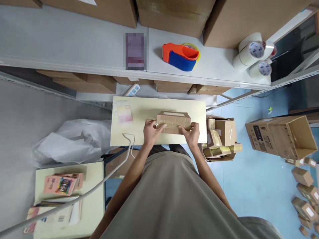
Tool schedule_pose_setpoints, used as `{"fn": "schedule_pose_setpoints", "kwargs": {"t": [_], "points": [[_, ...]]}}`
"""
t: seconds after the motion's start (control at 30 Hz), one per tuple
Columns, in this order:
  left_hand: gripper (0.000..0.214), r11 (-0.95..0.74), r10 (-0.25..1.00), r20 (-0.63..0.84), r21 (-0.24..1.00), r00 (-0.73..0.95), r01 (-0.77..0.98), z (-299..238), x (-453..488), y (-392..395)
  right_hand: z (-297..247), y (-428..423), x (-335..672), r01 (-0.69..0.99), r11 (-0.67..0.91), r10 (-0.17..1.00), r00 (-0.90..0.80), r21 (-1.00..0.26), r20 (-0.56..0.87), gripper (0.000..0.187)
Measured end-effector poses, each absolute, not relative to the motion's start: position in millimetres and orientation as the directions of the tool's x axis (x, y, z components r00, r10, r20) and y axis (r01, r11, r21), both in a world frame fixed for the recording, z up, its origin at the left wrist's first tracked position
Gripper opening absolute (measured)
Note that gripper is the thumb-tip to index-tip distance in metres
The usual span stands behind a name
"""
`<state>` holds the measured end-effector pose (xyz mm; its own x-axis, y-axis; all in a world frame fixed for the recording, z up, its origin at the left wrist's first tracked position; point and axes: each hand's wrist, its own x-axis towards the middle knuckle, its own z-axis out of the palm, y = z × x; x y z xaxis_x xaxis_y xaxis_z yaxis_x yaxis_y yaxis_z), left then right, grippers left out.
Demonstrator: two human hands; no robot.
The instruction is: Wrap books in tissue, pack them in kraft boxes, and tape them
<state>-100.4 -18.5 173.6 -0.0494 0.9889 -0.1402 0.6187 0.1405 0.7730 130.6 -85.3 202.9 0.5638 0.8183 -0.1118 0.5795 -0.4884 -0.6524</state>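
Note:
A small brown cardboard box (173, 121), wrapped in clear tape, lies on the pale yellow table (149, 106) just in front of me. My left hand (151, 131) grips its left end with the fingers curled over the near edge. At the box's right end, my right hand (191, 134) presses on the taped near side, fingers closed around it. A small pink and yellow packet (124, 114) lies on the table to the left, apart from both hands.
An orange and blue tape dispenser (179, 56) and several tape rolls (254, 53) sit on the grey shelf (74, 49) beyond the table. Taped boxes (220, 137) are piled at the right, with an open carton (284, 136) and small boxes on the blue floor. Booklets (62, 184) lie on a lower left table; a white plastic bag (72, 141) lies nearby.

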Motion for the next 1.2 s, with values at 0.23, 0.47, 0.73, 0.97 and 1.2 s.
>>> {"fn": "schedule_pose_setpoints", "kwargs": {"t": [0.23, 0.47, 0.73, 0.97, 1.2], "points": [[0.018, 0.222, 0.975, -0.169, 0.746, -0.145, 0.628, 160.0, -103.8, -36.2, 182.2, -91.9, 129.9, 0.626, -0.339, 0.911, 0.405, -0.703, -0.078, 0.029], [0.012, 0.330, 0.936, -0.334, 0.736, -0.108, 0.591, 124.9, -123.5, -57.8, 135.0, -112.4, 138.7, 0.614, -0.404, 0.915, 0.280, -0.678, -0.292, 0.026], [0.043, 0.447, 0.886, -0.431, 0.701, -0.169, 0.556, 98.1, -130.1, -45.5, 117.3, -99.7, 156.4, 0.640, -0.509, 0.844, 0.241, -0.575, -0.479, 0.030], [0.051, 0.480, 0.869, -0.474, 0.742, -0.139, 0.468, 105.6, -111.9, 19.1, 130.3, -41.1, 166.2, 0.481, -0.559, 0.826, 0.248, -0.676, -0.507, 0.027], [0.048, 0.401, 0.912, -0.401, 0.826, -0.087, 0.397, 127.1, -118.2, 8.6, 150.3, -52.9, 165.1, 0.429, -0.460, 0.888, 0.209, -0.777, -0.410, 0.037]]}}
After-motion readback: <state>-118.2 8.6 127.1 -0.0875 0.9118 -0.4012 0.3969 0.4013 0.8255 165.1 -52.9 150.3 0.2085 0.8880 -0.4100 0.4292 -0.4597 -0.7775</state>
